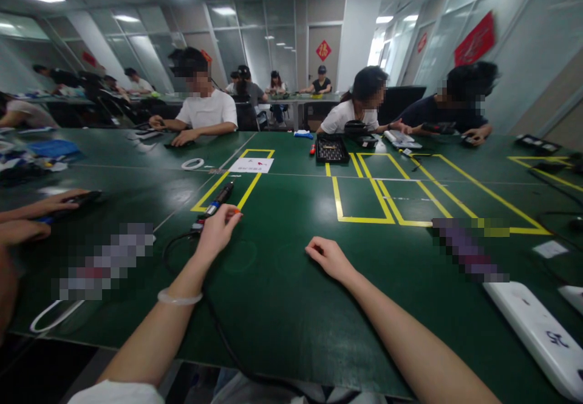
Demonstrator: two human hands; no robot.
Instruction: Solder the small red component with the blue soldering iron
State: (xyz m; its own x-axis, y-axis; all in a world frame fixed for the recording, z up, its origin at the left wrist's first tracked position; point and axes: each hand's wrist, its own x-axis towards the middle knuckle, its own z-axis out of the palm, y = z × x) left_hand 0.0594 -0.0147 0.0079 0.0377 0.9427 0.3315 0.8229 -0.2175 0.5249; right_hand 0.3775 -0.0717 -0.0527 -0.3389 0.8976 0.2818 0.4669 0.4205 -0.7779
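Observation:
My left hand (pixel 217 228) is closed above the green table, thumb and fingers pinched together. At its fingertips shows a small orange piece (pixel 237 211), too small to name. Just beyond that hand lies a corded electric screwdriver (pixel 218 200), black with a blue band, its thin tip pointing away from me. The hand partly covers its rear end, and I cannot tell whether they touch. My right hand (pixel 330 258) rests on the table with its fingers curled in, and nothing shows in it. A pale bangle (pixel 179 297) circles my left wrist.
Yellow tape outlines (pixel 364 219) mark the green table (pixel 273 307). A white sheet (pixel 252 165) and a black tray (pixel 332 149) lie farther off. A black cable (pixel 218 325) runs past my left arm. White power strips (pixel 532 325) flank me; a neighbour's hand (pixel 59 200) is at left.

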